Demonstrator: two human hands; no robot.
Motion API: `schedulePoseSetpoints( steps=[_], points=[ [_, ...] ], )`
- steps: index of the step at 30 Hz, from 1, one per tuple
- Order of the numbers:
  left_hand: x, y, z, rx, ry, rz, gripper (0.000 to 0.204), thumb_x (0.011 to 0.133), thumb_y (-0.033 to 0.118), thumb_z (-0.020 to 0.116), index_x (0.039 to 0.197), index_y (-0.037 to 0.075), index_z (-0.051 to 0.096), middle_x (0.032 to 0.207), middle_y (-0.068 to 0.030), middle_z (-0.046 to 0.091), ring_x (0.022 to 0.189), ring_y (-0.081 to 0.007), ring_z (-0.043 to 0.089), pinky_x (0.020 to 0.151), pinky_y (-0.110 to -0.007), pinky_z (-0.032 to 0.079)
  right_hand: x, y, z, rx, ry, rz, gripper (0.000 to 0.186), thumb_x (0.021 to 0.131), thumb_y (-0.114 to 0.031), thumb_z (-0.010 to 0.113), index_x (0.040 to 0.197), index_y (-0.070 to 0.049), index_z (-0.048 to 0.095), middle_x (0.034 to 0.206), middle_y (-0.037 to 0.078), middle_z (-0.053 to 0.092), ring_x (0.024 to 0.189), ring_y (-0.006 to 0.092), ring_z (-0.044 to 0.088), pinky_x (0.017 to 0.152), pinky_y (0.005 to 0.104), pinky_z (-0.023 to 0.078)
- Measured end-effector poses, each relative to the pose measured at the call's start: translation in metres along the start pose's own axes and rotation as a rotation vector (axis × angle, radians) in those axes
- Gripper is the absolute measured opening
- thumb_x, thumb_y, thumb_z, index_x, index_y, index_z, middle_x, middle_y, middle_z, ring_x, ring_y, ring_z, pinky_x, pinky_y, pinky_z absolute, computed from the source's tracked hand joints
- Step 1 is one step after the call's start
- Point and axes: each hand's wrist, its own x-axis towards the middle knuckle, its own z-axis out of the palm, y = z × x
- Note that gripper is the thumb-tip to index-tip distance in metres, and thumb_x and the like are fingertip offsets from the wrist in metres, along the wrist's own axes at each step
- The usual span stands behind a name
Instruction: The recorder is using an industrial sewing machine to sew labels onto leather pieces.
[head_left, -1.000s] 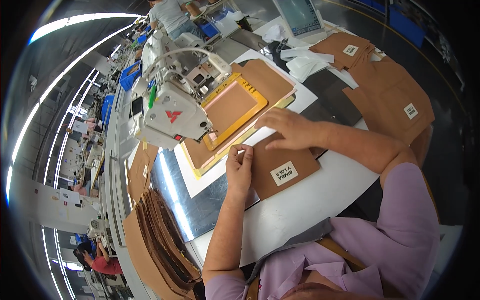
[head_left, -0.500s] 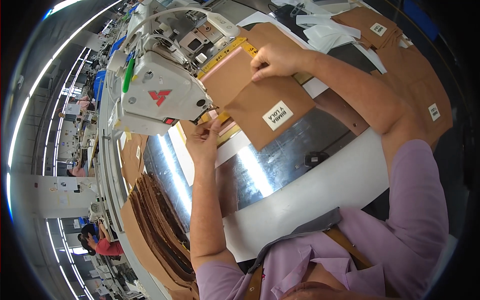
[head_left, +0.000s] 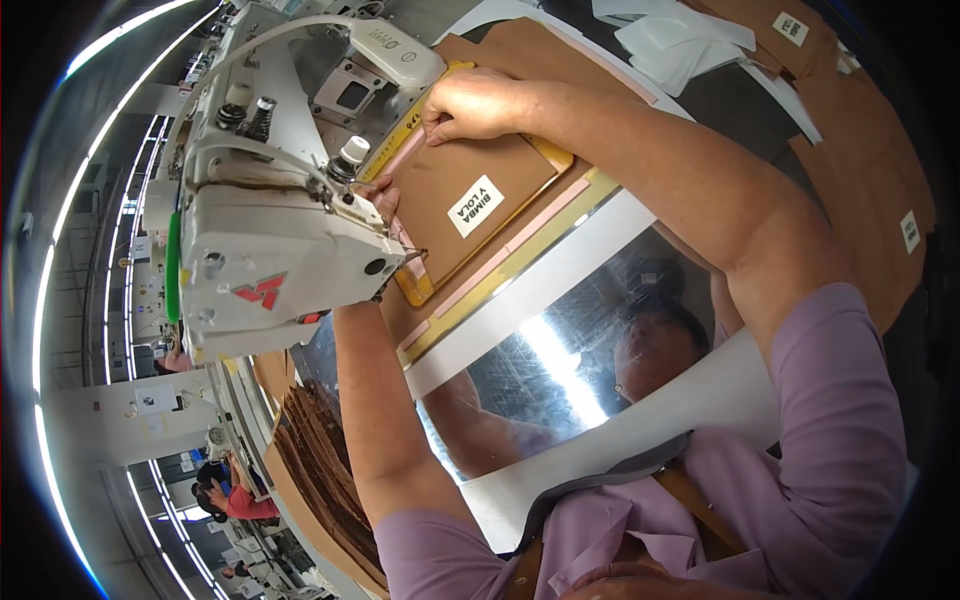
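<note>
A brown leather-like panel with a white label lies inside a yellow frame, under the needle side of a white sewing machine. With bent fingers pressed together, my right hand grips the panel's far edge. My left hand reaches behind the machine head, which hides most of it. Its closed fingertips show at the panel's left edge, beside a pink strip. Below the frame, another pink strip runs along a brown piece edged in yellow.
A stack of brown pieces stands at the left by my forearm. More labelled brown panels lie at the right, near white sheets. A shiny metal plate is in front of me. Another person in red sits far left.
The panel, held up and tilted before, now lies flat in the yellow frame. Both hands moved farther away and left, the left one behind the machine head. The frame shifted toward me.
</note>
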Motion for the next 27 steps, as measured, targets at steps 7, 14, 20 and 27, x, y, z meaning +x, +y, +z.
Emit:
schedulePoseSetpoints(
  steps=[7,14,20,27],
  points=[
    [0.005,0.005,-0.001,0.063,0.004,-0.009,0.029,0.090,0.029,0.082,0.106,0.005,0.076,0.105,-0.0072,0.064,0.094,-0.0158,0.059,0.086,-0.029,0.048,-0.001,0.007,-0.002,0.067,0.074,0.010,0.017,0.090,-0.030,0.075,0.094,-0.013,0.077,0.094,0.008,0.076,0.093,0.0278,0.071,0.082,0.0432,0.055],
    [0.000,-0.026,0.004,0.050,0.162,-0.032,0.022,0.090,0.023,0.082,0.095,0.003,0.075,0.083,-0.0043,0.066,0.068,-0.0097,0.056,0.065,-0.023,0.046,0.001,0.021,-0.005,0.013,0.138,0.064,0.019,0.086,-0.029,0.080,0.088,-0.011,0.076,0.094,0.008,0.074,0.093,0.0290,0.071,0.082,0.0432,0.054],
    [0.004,-0.045,0.008,0.089,0.204,0.051,0.019,0.090,0.020,0.082,0.092,0.002,0.074,0.080,-0.0038,0.065,0.067,-0.0090,0.056,0.064,-0.023,0.047,-0.001,0.036,-0.025,-0.013,0.092,0.170,0.016,0.085,-0.026,0.082,0.092,-0.012,0.081,0.097,0.007,0.075,0.093,0.0275,0.071,0.084,0.0417,0.054],
    [0.009,-0.056,0.008,0.051,0.221,0.136,0.018,0.089,0.018,0.082,0.090,0.002,0.073,0.081,-0.0038,0.066,0.066,-0.0090,0.057,0.064,-0.024,0.047,-0.003,0.034,-0.025,0.006,0.127,0.230,0.015,0.084,-0.024,0.081,0.083,-0.009,0.077,0.087,0.005,0.076,0.084,0.0234,0.072,0.078,0.0402,0.056]
  ],
)
